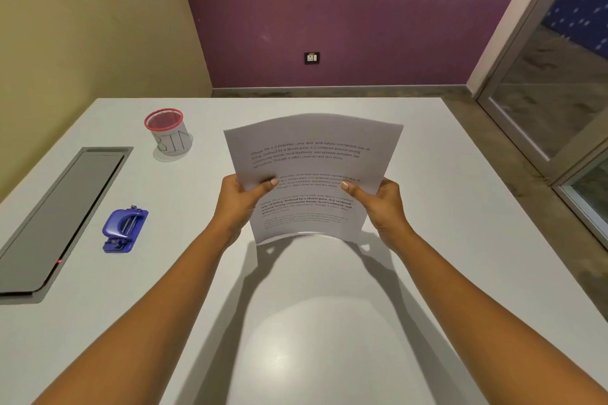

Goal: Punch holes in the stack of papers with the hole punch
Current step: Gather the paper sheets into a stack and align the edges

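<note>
A stack of white printed papers (312, 154) is held up above the middle of the white table (329, 322), bowed outward and casting a shadow below. My left hand (241, 204) grips its left edge with the thumb on the printed face. My right hand (381, 207) grips its right edge the same way. A blue hole punch (124, 229) lies on the table to the left, well apart from both hands, with nothing in it.
A red mesh cup (167, 135) wrapped in paper marked "BIN" stands at the back left. A grey recessed panel (56, 220) with a small red light runs along the table's left side. Beyond the table's right edge is floor and a glass door (552, 82).
</note>
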Available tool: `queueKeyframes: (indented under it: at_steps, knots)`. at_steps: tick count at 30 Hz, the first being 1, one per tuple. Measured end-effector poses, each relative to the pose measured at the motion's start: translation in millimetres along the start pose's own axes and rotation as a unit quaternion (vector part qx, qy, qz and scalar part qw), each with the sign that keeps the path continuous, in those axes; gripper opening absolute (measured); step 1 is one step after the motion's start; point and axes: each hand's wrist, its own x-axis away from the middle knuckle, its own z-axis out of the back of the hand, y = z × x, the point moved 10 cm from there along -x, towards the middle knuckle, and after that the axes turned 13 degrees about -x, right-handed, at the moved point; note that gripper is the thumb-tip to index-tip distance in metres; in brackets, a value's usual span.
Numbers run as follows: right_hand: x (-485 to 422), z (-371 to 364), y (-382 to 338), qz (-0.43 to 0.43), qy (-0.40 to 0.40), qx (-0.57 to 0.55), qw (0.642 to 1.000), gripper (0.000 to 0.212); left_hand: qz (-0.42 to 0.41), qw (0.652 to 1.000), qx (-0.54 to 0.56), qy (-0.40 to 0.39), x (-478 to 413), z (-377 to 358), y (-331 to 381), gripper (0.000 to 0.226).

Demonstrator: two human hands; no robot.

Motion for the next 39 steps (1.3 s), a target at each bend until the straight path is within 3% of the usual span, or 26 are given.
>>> queueKeyframes:
  at_steps: [18,22,27,32,35,39]
  knots:
    - [2,8,12,-0.009,0.009,0.011,1.0,0.021,0.026,1.0,0.002,0.003,6,-4,-8,0.014]
    - [6,17,24,-0.035,-0.007,0.01,0.999,0.024,0.038,0.997,0.049,0.043,4,8,-7,0.011]
    - [20,37,42,-0.078,-0.029,0.066,0.994,0.012,0.044,0.988,0.126,0.078,5,25,-6,0.017]
    - [29,33,59,-0.134,-0.02,-0.08,0.988,0.012,0.061,0.97,0.209,0.105,9,30,-14,0.023]
    - [28,26,64,-0.145,0.009,-0.195,0.97,0.036,0.078,0.956,0.256,0.118,12,26,-20,0.021]
    - [29,13,68,-0.144,-0.002,-0.198,0.97,0.017,0.119,0.932,0.313,0.138,13,21,-29,0.028]
